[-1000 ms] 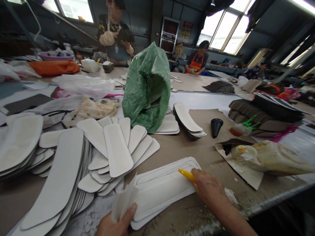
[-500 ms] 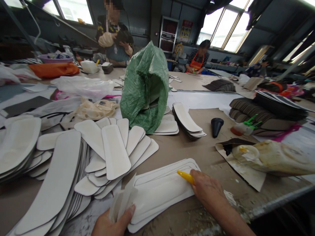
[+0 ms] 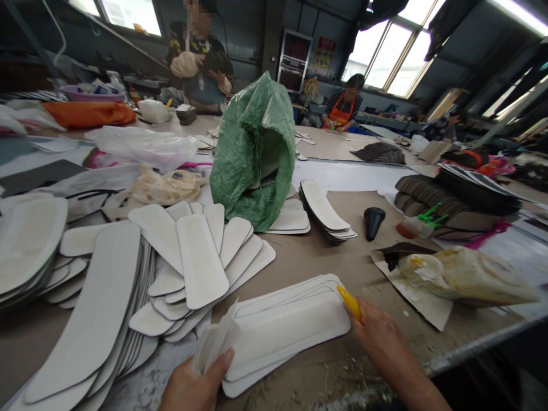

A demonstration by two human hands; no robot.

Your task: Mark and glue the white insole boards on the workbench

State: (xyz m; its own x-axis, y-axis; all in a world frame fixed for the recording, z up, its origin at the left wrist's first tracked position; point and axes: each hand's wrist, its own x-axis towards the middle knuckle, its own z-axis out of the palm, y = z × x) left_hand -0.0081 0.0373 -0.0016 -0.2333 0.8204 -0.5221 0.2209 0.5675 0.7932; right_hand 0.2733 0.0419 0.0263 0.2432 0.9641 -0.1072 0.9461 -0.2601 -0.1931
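A brown-topped desk (image 3: 308, 251), scuffed along its near edge, fills a dim workshop. On its left lie piles of white panels (image 3: 94, 302), some curved, others fanned out; at its right is a stack of brown pieces (image 3: 432, 200). Behind, from left to right, come a window (image 3: 132, 17), a co-worker in a dark top (image 3: 199, 63) holding something dark, a red-and-yellow poster (image 3: 324, 54), a co-worker in an orange apron (image 3: 341, 113) and a larger slanted window (image 3: 387, 54).

The left hand (image 3: 192, 385) pinches a few thin white sheets (image 3: 216, 337) upright, its thumb at the left end of a loose stack of long white panels (image 3: 286, 334). That stack lies on the desk between both hands. The right hand (image 3: 381, 331) is closed round a yellow handle (image 3: 350, 303) at the stack's right end; the tool's other end is hidden.

Far left, a purple basin (image 3: 92, 96) holds packets. Mid-desk, a green woven sack (image 3: 233, 165) gapes, pale panels inside. To the right, a clear bag (image 3: 415, 228) carries something orange-red and green-handled tools (image 3: 430, 214); nearer, a stained plastic jug (image 3: 475, 277) lies on its side, white residue about its opening.
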